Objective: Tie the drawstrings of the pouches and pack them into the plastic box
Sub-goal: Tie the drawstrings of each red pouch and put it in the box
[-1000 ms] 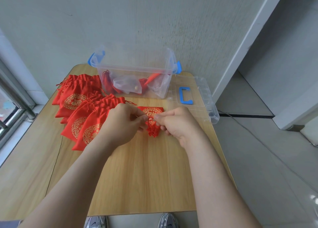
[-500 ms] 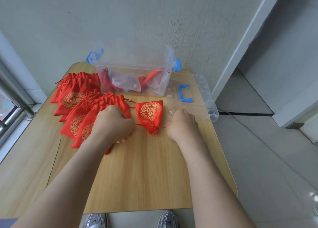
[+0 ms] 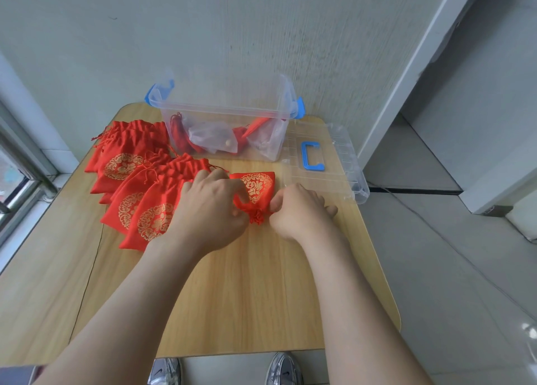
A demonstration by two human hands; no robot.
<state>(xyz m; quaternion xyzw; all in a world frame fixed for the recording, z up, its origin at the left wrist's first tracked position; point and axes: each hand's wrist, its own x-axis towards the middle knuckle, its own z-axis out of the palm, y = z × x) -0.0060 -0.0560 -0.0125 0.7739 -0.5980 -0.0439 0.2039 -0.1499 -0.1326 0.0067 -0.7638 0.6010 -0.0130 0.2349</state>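
Left hand (image 3: 213, 207) and right hand (image 3: 299, 210) each keep a pinching grip on the gathered neck of a red pouch (image 3: 257, 185). It lies on the counter (image 3: 247, 291) between the pouch heap (image 3: 139, 187) and the clear lid (image 3: 328, 163), with the plastic box (image 3: 229, 128) behind.

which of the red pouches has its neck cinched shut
The lone pouch between left hand and right hand: neck bunched tight, lying apart from the pile.

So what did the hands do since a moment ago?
The left hand and right hand, pulled wide apart half a second ago, have come back in and pinch the small red pouch with gold print near its gathered neck. The pile of red pouches, clear plastic box and its lid stayed put.
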